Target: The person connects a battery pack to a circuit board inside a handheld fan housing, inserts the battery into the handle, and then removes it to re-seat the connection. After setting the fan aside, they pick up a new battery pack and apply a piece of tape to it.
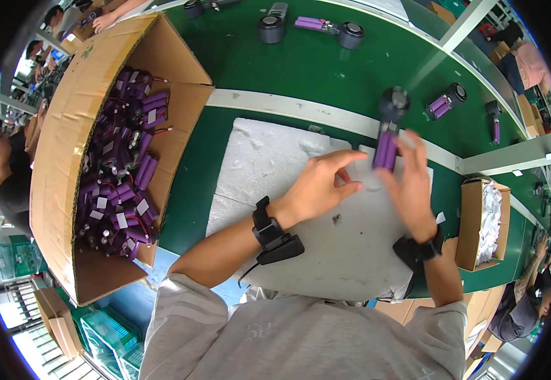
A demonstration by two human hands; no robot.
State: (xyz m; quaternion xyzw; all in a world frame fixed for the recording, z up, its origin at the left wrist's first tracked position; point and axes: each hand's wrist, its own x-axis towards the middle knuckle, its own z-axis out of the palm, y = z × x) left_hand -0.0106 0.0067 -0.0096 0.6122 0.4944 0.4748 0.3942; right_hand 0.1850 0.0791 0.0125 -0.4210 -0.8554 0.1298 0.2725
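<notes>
My right hand (411,190) is smeared by motion. Its thumb and fingers lie against the lower end of a purple battery pack (385,149), which is joined to a dark round housing (394,104). This unit is also blurred and reaches over the white rail, housing end away from me. My left hand (323,187) hovers just left of it, thumb and forefinger apart, with nothing between them. Below both hands is a white foam sheet (256,155) with dents and dark spots. Black straps with small devices are on both my wrists.
A big cardboard box (60,158) at left holds many purple battery packs (120,152) with wires. Beyond the white rail (275,101), similar units (351,35) lie on the green surface (237,60). A smaller box (472,221) with white pieces stands at right. Other people work around.
</notes>
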